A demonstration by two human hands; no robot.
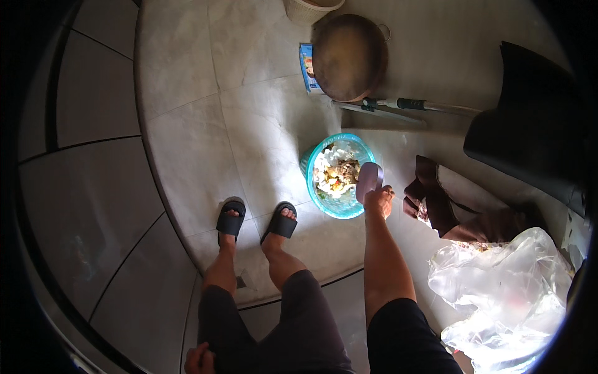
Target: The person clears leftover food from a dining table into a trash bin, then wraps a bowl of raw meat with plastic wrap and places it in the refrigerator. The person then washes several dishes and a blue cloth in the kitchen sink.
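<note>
My right hand (379, 201) grips a greyish-purple oblong container (369, 181), tilted over the right rim of a turquoise plastic waste basket (310, 175). The basket stands on the tiled floor and is lined with a clear bag. Inside lies a heap of food scraps (338, 175), pale, yellow and brown pieces. The inside of the container is hidden from view. My left hand (200, 359) hangs beside my left thigh at the bottom edge, its fingers curled; whether it holds anything does not show.
A round brown wooden board (350, 58) leans beside a blue packet (308, 68) and a beige basket (308, 13). A metal pole (434, 106) lies to the right. Dark brown cloth (432, 196) and a large clear plastic bag (504, 280) are at the right. My feet wear black slides (230, 223).
</note>
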